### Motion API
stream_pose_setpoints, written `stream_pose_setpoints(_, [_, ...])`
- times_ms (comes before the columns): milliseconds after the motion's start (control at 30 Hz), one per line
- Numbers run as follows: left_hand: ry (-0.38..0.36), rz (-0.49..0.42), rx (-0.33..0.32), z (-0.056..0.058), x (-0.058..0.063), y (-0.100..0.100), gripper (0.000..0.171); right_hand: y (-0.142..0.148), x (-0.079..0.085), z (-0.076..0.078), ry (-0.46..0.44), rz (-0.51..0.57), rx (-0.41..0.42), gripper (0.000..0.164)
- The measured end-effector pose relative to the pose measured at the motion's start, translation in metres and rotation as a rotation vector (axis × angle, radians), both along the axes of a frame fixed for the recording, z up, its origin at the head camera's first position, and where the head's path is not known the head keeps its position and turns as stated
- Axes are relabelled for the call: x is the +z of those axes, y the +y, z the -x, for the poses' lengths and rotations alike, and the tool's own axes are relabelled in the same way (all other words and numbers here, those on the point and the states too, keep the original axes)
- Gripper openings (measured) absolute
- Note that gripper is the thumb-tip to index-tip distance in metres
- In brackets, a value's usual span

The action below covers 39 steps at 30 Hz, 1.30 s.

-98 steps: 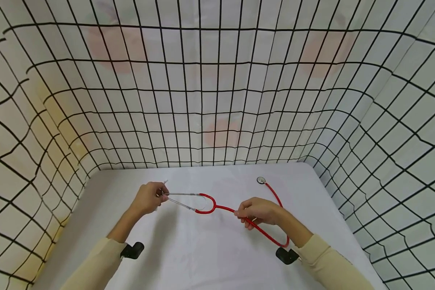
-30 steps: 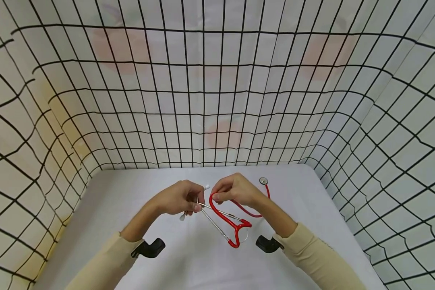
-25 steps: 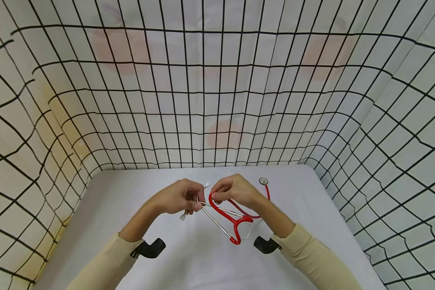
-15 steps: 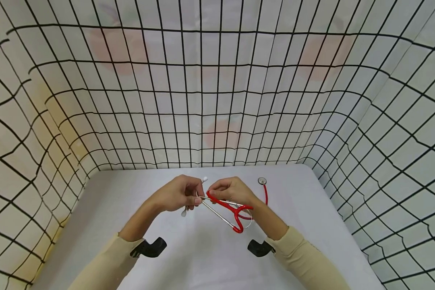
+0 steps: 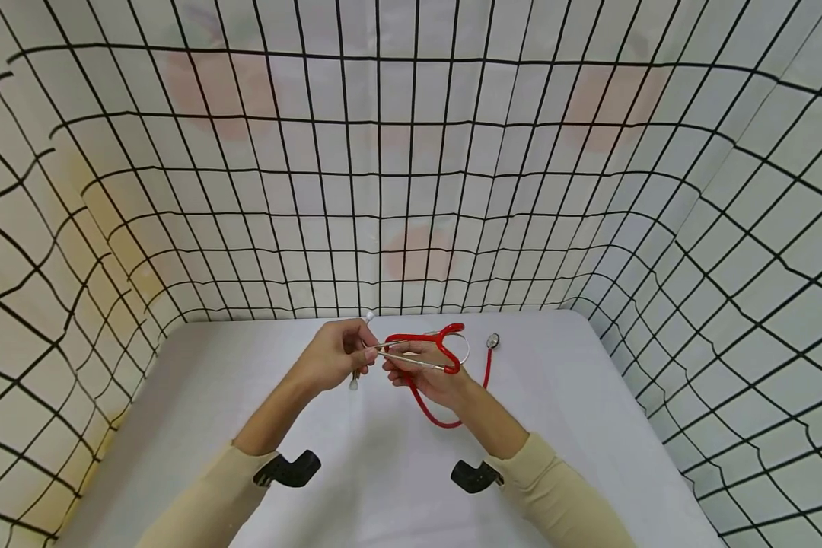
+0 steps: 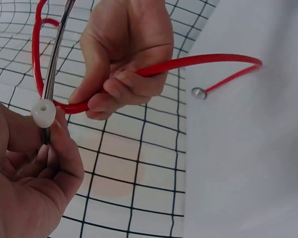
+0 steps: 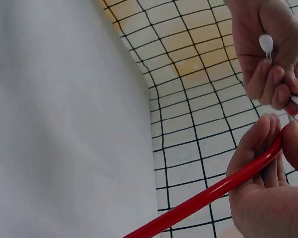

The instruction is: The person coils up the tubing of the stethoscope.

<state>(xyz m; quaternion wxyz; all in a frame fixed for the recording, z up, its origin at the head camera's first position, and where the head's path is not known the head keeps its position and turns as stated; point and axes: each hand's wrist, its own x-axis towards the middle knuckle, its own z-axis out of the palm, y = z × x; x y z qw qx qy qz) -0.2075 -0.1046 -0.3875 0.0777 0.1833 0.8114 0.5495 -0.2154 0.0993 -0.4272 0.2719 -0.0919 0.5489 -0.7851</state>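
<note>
A red stethoscope [image 5: 445, 354] is held up between both hands, its tubing folded back on itself. My left hand [image 5: 330, 356] pinches its metal ear tubes near the white ear tips [image 5: 353, 385]; one ear tip [image 6: 43, 113] shows close up in the left wrist view. My right hand [image 5: 441, 384] pinches the folded tubing between thumb and fingers, close to the left fingertips. The Y-shaped fork lies above the right hand. Below that hand the tube [image 7: 203, 198] loops down, then runs to the chest piece [image 5: 493, 341] at the back right.
A white-covered table [image 5: 246, 426] lies under the hands. Black netting [image 5: 411, 175] over pale cloth surrounds its back and sides. A black wrist camera [image 5: 291, 468] sits at the left sleeve and another wrist camera [image 5: 476, 476] at the right.
The hands, first apart with the stethoscope stretched out, have come together, folding the tubing towards the left hand. Lately both hands rose slightly and the fork swung up over the right hand.
</note>
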Motion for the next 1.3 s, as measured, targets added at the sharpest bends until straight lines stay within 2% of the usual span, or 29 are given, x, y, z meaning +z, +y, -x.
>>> stream_pose_setpoints(67, [0.014,-0.009,0.046,0.002,-0.003,0.001,0.006,-0.003,-0.004,0.000,-0.006,-0.018,-0.040,0.027])
stream_pose_setpoints(167, [0.029,-0.005,0.124,0.004,-0.009,0.003,0.006,-0.011,-0.010,-0.001,-0.060,-0.044,-0.111,0.040])
stream_pose_setpoints(300, [0.055,0.023,0.202,0.005,-0.016,0.004,0.007,-0.019,-0.014,-0.004,-0.097,-0.089,-0.167,0.036])
stream_pose_setpoints(500, [0.152,0.094,0.267,0.009,-0.027,0.003,0.006,-0.020,-0.014,-0.011,-0.048,-0.230,-0.155,0.034])
stream_pose_setpoints(733, [0.343,0.194,0.380,0.017,-0.042,0.001,0.013,-0.022,-0.016,-0.018,0.074,-0.357,-0.103,0.036])
stream_pose_setpoints(867, [0.404,0.227,0.388,0.018,-0.050,-0.001,0.016,-0.021,-0.014,-0.022,0.138,-0.425,-0.094,0.031])
stream_pose_setpoints(967, [0.412,0.242,0.381,0.019,-0.054,-0.003,0.017,-0.018,-0.014,-0.024,0.176,-0.471,-0.114,0.025])
stream_pose_setpoints(1133, [0.407,0.267,0.383,0.021,-0.057,-0.010,0.016,-0.012,-0.015,-0.025,0.233,-0.483,-0.162,0.024])
stream_pose_setpoints(1300, [0.389,0.310,0.365,0.021,-0.061,-0.014,0.016,-0.007,-0.011,-0.026,0.332,-0.577,-0.096,0.020])
